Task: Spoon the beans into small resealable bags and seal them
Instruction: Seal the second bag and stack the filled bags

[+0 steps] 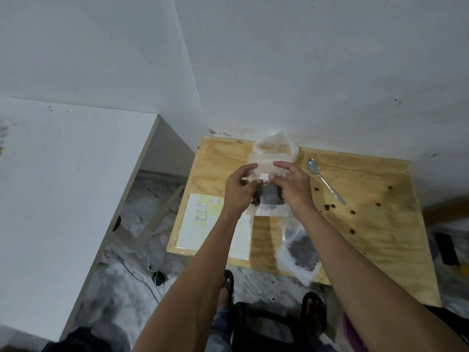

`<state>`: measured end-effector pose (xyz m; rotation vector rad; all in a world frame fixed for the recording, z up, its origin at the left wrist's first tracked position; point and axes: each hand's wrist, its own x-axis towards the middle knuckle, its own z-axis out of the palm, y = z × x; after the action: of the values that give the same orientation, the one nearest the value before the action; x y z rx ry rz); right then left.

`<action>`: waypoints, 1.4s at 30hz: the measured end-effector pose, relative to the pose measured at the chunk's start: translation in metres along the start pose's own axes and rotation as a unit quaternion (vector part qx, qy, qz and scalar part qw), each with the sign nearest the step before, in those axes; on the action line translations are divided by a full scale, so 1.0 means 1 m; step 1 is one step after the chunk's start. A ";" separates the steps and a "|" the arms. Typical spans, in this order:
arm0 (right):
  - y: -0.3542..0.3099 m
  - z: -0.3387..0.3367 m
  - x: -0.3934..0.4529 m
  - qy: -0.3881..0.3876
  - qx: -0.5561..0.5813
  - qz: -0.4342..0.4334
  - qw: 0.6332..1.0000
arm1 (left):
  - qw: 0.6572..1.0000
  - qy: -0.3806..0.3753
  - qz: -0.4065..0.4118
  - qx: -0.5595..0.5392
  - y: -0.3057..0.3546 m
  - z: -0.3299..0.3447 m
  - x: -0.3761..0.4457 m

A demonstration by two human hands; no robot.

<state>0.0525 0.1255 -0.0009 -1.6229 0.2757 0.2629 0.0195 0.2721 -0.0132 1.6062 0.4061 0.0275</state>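
Observation:
Over the middle of the wooden table (368,224) I hold a small clear resealable bag (267,199) with dark beans in its lower half. My left hand (241,191) pinches its top strip from the left, and my right hand (291,186) pinches it from the right. A larger clear bag (275,146) stands open behind my hands. A metal spoon (324,181) lies on the table to the right, bowl toward the wall. Another clear bag of dark beans (302,252) lies near the table's front edge, under my right forearm.
A sheet of paper labels (200,219) lies on the table's left part. Loose beans (330,206) are scattered on the right half. A white desk (63,186) stands to the left, and a white wall rises right behind the table. My sandalled feet and a cable are on the floor below.

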 end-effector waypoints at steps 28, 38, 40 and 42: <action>0.040 0.144 0.071 -0.062 -0.404 -0.066 0.910 | 0.902 0.081 -0.019 0.424 -0.051 -0.109 0.092; -0.020 0.051 0.025 0.089 -0.273 -0.074 0.955 | 0.932 -0.021 0.094 0.350 0.001 -0.005 0.029; -0.023 0.017 0.014 0.135 -0.258 -0.054 0.955 | 0.934 -0.082 0.097 0.334 0.007 0.027 0.010; -0.018 -0.019 -0.001 0.180 -0.260 -0.026 0.948 | 0.925 -0.145 0.102 0.336 0.006 0.056 -0.009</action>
<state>0.0571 0.1076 0.0174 -2.2000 0.4681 -0.0111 0.0271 0.2159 -0.0097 2.2862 -0.0005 -0.2111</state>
